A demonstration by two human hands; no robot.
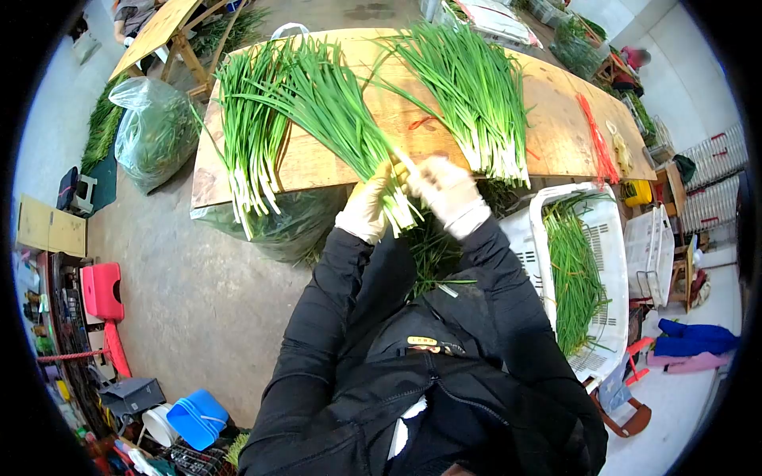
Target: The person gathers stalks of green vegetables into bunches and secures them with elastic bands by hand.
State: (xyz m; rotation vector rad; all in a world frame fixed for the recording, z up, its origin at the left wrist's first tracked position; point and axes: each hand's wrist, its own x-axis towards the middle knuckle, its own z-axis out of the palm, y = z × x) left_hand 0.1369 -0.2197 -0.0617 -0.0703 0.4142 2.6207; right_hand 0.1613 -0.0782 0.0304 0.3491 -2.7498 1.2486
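Note:
My left hand, in a pale glove, is wrapped round the white stem ends of a bunch of green stalks, whose leaves lie over the wooden table. Right beside it, my gloved right hand is closed by the bunch's stems, slightly blurred; what its fingers grip is too small to make out. A loose pile of stalks rests at the table's left end. A larger pile lies beyond my right hand, its white ends toward me.
Red ties and a pale glove lie at the table's right. A white crate of greens stands right of my lap. Plastic bags of greens are at the left. Blue buckets stand lower left. Other people sit at the far edges.

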